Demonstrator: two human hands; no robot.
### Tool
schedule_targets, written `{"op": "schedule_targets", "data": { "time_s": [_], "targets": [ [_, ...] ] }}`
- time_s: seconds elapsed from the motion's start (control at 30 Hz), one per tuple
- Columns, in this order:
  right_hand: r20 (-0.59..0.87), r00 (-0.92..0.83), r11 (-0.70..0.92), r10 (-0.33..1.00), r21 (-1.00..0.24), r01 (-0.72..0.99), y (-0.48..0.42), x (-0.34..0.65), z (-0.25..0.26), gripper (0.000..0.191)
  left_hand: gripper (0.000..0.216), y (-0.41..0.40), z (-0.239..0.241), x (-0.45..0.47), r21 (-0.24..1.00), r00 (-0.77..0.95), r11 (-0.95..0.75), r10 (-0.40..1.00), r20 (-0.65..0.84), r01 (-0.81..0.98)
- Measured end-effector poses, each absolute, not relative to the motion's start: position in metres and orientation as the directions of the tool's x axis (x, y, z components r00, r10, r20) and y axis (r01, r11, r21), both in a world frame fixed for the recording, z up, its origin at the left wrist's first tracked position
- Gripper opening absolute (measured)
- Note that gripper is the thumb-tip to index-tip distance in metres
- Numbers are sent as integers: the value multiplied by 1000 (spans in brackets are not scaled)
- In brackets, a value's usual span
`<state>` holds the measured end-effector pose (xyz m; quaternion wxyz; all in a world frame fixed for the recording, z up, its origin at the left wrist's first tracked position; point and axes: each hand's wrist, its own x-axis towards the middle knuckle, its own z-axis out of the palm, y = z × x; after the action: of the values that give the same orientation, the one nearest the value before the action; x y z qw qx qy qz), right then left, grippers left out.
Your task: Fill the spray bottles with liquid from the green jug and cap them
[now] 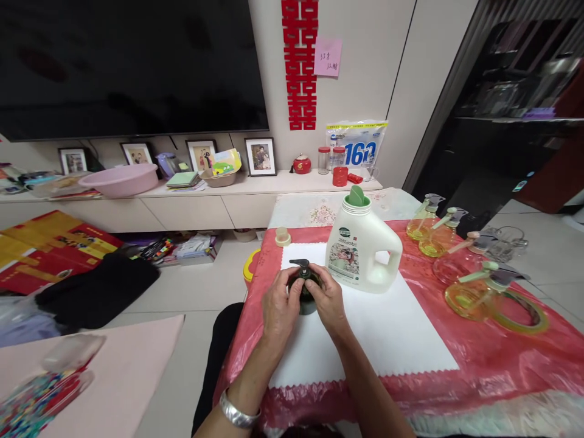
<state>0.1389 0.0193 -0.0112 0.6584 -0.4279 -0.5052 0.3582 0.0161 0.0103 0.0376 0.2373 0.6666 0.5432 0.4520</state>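
A dark green pump bottle (307, 306) stands on a white mat (387, 340) with its black pump head (303, 265) on top. Around its upper part, my left hand (281, 302) and my right hand (327, 298) are closed from both sides, thumbs near the neck. Just beyond my right hand is a large white detergent jug (362, 246), uncapped, with a green spout (357, 196) showing in its mouth. A pale cap (283, 236) rests at the mat's far left corner. The bottle's middle is partly hidden by my fingers.
Several glass oil dispensers (472, 298) line the right of the red-covered table (511, 359), with a tape roll (522, 311) beside them. Behind, a low cabinet (191, 210) carries photo frames and a pink basin (119, 180). A pink table (137, 371) with colourful small pieces is at left.
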Motion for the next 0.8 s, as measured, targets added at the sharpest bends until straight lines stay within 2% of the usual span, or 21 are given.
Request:
{"op": "schedule_targets", "data": {
  "time_s": [0.13,0.23,0.3,0.43,0.6,0.8],
  "targets": [
    [368,271,383,890,-924,-2,21,138,-13,34,25,10,42,19,800,5,-269,949,316,537],
    [366,297,379,882,-925,16,22,137,-14,32,34,10,44,22,809,-42,-199,963,266,554],
    [363,299,374,883,-927,20,22,136,-14,31,30,11,45,23,795,-57,-184,963,264,578],
    [347,251,360,903,-933,-5,19,139,-11,35,18,12,47,24,759,-21,-221,955,295,612],
    [294,129,304,947,-951,-64,14,149,-5,43,21,12,46,22,725,10,-262,943,332,636],
    [295,130,303,946,-952,-41,15,146,-4,45,23,9,41,22,674,22,-291,926,377,679]
  ]
}}
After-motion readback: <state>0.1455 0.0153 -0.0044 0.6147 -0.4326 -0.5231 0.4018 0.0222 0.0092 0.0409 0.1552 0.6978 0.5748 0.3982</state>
